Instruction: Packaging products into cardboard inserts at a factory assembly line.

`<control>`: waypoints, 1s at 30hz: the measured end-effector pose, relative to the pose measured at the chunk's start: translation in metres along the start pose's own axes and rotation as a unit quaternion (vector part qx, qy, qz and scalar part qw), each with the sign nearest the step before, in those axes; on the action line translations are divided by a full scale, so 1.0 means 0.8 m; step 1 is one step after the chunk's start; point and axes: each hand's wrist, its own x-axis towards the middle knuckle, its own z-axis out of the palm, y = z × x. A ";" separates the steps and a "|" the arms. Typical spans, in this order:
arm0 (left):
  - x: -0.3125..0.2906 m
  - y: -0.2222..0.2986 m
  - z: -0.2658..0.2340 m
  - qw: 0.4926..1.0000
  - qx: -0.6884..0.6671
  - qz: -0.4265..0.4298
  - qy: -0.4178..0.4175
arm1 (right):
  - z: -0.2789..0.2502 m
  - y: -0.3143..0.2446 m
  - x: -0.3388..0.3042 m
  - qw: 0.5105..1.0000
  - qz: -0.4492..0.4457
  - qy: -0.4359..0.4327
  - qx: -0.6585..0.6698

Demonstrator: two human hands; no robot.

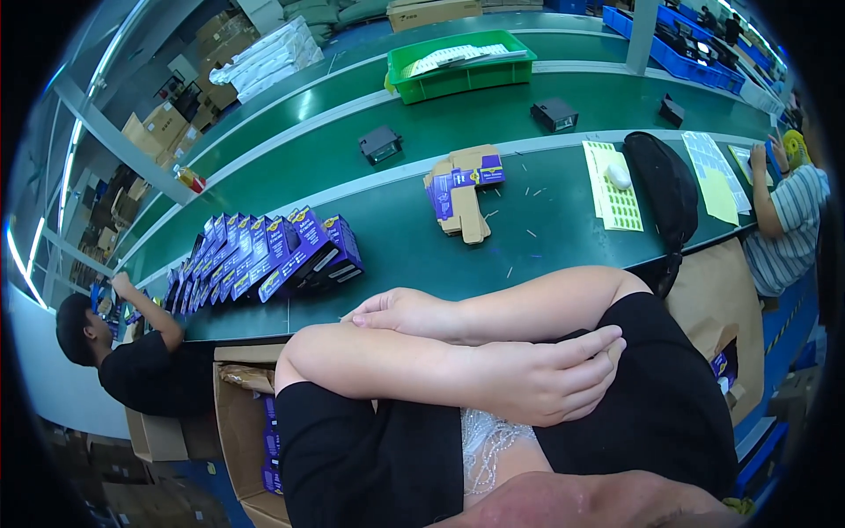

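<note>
My forearms are crossed in front of my body. My left hand (563, 377) lies on the right side, by my right black sleeve, its fingers curled together and the palm hidden. To the left, my right hand (407, 313) rests behind my left forearm, its thumb and fingers drawn together; whether something small is in them is hidden. Beyond my arms, a flattened purple and brown carton (459, 195) lies on the green bench (414, 264). Left of it leans a row of purple boxes (264, 251), touched by neither hand.
Wood-coloured slivers dot the bench. Black devices (380, 145) and a green crate (466, 81) stand on the belt beyond. A label sheet (614, 189) and black pouch (664, 189) lie right. Cartons (233, 440) flank me; co-workers (145, 352) sit at both sides.
</note>
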 end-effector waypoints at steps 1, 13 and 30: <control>-0.001 0.003 -0.002 1.000 -0.006 -0.007 -0.001 | 0.004 0.001 0.003 1.000 0.007 0.020 -0.011; -0.002 0.023 -0.015 1.000 -0.008 -0.015 0.015 | 0.014 0.039 0.065 0.992 0.037 -0.029 0.121; -0.008 0.028 0.005 0.994 -0.084 -0.053 0.037 | -0.002 0.056 0.071 0.995 0.044 -0.018 0.087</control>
